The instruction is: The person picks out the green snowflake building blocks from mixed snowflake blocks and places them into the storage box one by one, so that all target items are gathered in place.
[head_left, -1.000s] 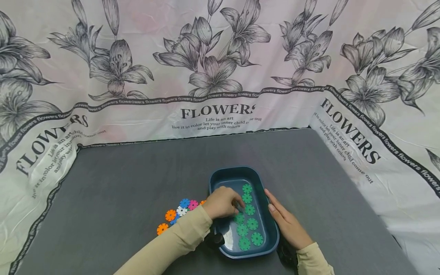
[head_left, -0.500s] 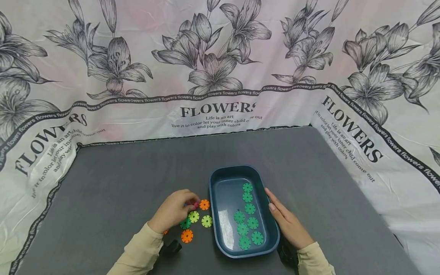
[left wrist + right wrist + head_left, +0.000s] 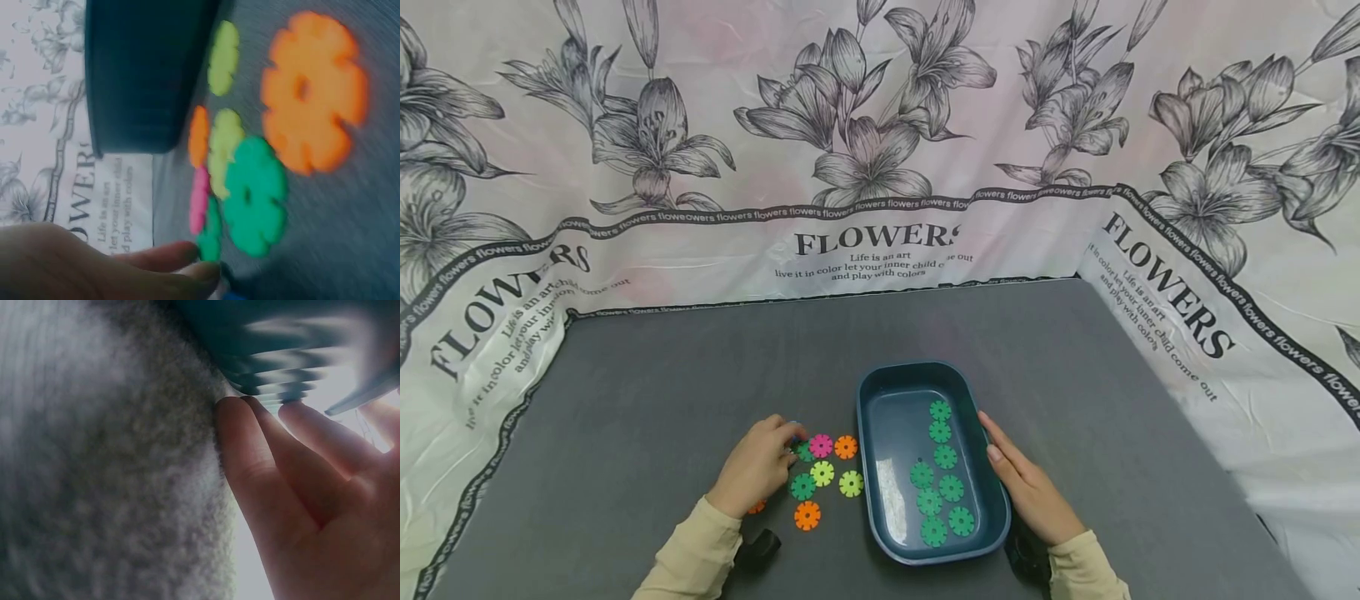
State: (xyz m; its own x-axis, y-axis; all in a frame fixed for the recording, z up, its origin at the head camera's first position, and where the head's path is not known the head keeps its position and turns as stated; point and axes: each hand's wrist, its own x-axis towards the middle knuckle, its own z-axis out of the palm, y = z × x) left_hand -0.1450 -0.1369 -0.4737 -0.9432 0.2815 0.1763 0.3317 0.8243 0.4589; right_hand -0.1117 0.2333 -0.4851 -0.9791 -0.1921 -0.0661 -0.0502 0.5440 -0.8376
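My left hand [image 3: 756, 465] is over the left end of a cluster of snowflake building discs. In the left wrist view its fingertips [image 3: 187, 250] are close together at the edge of a green disc [image 3: 210, 232]; whether they pinch anything is unclear. A bit of blue disc [image 3: 234, 295] shows below them. Beside the green one lie a pink disc [image 3: 822, 446] and a second green disc [image 3: 802, 487]. With straight fingers, my right hand [image 3: 1033, 492] rests against the right wall of a dark blue tray [image 3: 868, 417], in which several green discs [image 3: 951, 487] lie flat.
Orange discs [image 3: 807, 516] and yellow-green discs [image 3: 851, 483] lie between my left hand and the tray, on the grey table [image 3: 700, 375]. A flower-printed cloth [image 3: 880, 183] hangs behind and along the sides.
My left hand has left the tray and moved left to the loose discs, then farther left off the pink disc. A green disc beside the pink one now shows. The right hand stays put.
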